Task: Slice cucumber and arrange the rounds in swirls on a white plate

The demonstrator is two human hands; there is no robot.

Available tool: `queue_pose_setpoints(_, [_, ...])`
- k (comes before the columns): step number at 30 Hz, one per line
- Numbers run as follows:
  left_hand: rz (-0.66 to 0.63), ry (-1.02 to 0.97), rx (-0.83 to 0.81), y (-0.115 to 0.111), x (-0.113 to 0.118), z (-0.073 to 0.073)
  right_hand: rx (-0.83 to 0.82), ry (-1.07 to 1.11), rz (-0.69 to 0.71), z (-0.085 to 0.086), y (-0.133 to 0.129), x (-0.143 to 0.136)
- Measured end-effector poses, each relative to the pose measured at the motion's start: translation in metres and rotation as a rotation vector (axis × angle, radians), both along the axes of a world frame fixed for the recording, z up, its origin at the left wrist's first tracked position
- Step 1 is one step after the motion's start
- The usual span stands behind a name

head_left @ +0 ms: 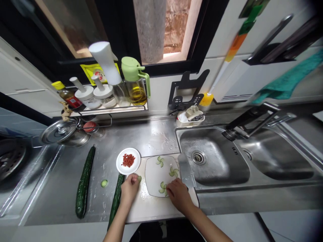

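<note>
Cucumber pinwheels (pixel 159 161) number three on one squarish plate (pixel 153 174).

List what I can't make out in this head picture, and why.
- Head view, hidden: the near right corner of the square plate, behind the right hand.
- Head view, hidden: part of the right cucumber, behind the left forearm.
- Head view, too small and blurred: the words on the yellow-capped bottle.
- Head view, cut off by the left edge: the stove.
</note>
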State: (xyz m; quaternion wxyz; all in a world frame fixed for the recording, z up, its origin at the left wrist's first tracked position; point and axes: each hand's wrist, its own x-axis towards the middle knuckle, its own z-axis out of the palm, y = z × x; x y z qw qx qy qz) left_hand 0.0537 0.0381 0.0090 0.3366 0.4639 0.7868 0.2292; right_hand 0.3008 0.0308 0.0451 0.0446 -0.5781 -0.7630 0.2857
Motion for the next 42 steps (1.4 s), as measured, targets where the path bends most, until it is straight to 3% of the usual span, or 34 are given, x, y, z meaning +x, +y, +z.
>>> queue_pose_setpoints(9, [0.064,-0.553,-0.006,-0.001,0.019,0.022,-0.050,0.469,-0.090,-0.017,0.020,-0.037])
queue_pose_setpoints(14, [0.061,-0.831,-0.099,0.001,0.036,0.033,-0.169,0.570,-0.165,-0.007,0.033,-0.049])
queue_pose_setpoints(20, [0.208,-0.997,-0.318,0.000,0.041,0.031,-0.192,0.567,-0.156,0.007,0.037,-0.044])
queue_pose_setpoints(25, [0.277,-1.063,-0.493,0.005,0.045,0.030,-0.192,0.594,-0.125,0.017,0.038,-0.040])
queue_pose_setpoints(30, [0.293,-1.168,-0.500,0.012,0.043,0.029,-0.183,0.598,-0.077,0.021,0.042,-0.034])
queue_pose_setpoints(35, [0.283,-1.148,-0.408,0.015,0.039,0.026,-0.221,0.489,-0.103,0.014,0.048,-0.029])
queue_pose_setpoints(42, [0.102,-0.754,-0.117,0.016,0.041,0.016,-0.195,0.303,-0.115,-0.002,0.059,-0.036])
